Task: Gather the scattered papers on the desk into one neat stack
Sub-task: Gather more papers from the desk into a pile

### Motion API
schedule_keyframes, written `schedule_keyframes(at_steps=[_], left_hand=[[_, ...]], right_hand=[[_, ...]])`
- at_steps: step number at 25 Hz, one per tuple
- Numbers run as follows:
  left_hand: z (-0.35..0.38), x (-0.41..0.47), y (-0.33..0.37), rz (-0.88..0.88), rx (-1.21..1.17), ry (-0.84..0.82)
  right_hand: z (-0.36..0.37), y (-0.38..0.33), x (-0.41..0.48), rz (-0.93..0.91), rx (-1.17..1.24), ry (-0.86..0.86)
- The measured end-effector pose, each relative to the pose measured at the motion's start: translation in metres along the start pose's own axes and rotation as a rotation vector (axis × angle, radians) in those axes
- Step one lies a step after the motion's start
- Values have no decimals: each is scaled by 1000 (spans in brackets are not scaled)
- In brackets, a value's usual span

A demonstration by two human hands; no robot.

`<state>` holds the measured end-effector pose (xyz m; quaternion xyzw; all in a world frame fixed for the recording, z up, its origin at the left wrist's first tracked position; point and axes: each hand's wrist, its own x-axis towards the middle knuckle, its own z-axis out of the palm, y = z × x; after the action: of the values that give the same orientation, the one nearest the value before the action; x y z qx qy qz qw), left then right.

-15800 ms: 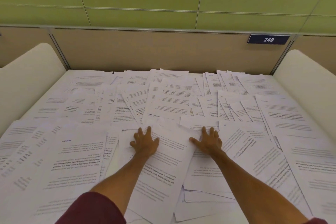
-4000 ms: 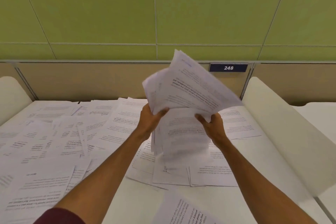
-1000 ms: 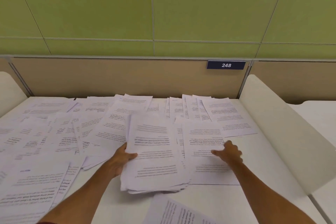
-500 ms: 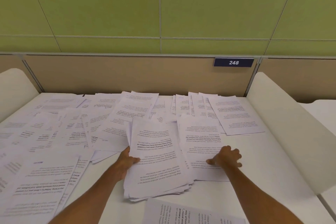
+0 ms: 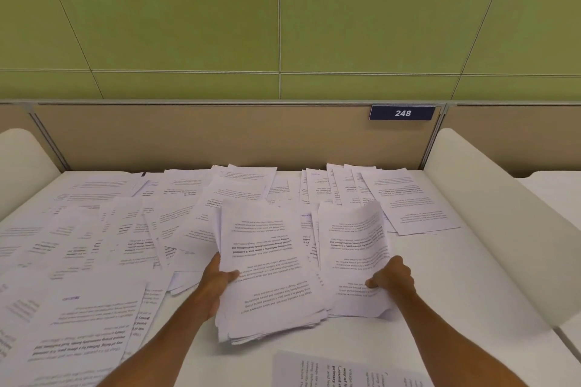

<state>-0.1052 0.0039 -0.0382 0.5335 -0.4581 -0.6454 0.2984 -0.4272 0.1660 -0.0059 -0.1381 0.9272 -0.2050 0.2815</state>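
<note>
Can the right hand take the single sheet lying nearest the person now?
Probably not yet: the right hand grips a few lifted sheets, so it is occupied; the near sheet itself lies uncovered.

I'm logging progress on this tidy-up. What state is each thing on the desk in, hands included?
stack: thick, ragged-edged, not squared up.
curled sheets: bent upward, right of the stack.
left hand: grips the stack's left edge.
right hand: grips the curled sheets.
loose papers: scattered flat, overlapping, ungathered.
single sheet: flat, alone at the near edge.
</note>
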Motion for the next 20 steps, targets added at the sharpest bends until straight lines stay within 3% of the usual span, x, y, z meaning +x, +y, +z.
schedule_keyframes(at_steps=[6, 9, 13, 16, 20], left_hand=[[-82, 22, 21, -17, -47, 119], [-112, 27, 18, -36, 19, 90], [-114, 29, 14, -95, -29, -40], [-102, 28, 15, -109, -64, -120], [-93, 32, 12, -137, -92, -194]], right_hand=[[8, 5, -2, -118, 543, 19], [5, -3, -6, -186, 853, 12], [7, -28, -23, -297, 1168, -329], [21, -50, -40, -390, 1183, -539], [59, -72, -60, -408, 885, -503]])
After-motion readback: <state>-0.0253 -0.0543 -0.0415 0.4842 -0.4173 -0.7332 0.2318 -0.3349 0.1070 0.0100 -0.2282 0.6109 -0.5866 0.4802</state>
